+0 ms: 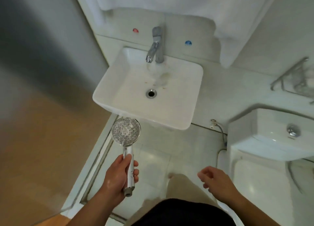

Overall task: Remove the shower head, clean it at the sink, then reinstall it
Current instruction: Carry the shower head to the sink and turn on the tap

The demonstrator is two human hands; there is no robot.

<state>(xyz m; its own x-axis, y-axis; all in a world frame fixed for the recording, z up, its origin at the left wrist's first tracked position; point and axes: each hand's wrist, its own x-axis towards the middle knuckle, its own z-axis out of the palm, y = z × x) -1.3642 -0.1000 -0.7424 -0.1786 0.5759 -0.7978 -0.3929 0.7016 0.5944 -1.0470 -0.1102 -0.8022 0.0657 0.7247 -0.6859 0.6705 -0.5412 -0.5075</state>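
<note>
My left hand (119, 175) grips the chrome handle of the shower head (126, 131), detached with no hose on its threaded end. Its round spray face points up and sits just below the front left corner of the white sink (185, 113). The chrome tap (156, 45) is running; water streams into the basin above the drain (151, 93). My right hand (215, 181) hovers lower right, fingers loosely curled, holding nothing.
A white toilet with its cistern (265, 141) stands at the right. A white towel (226, 44) hangs above the sink. A wire rack (299, 79) is fixed to the right wall. A glass door edge and threshold (95, 158) run along the left.
</note>
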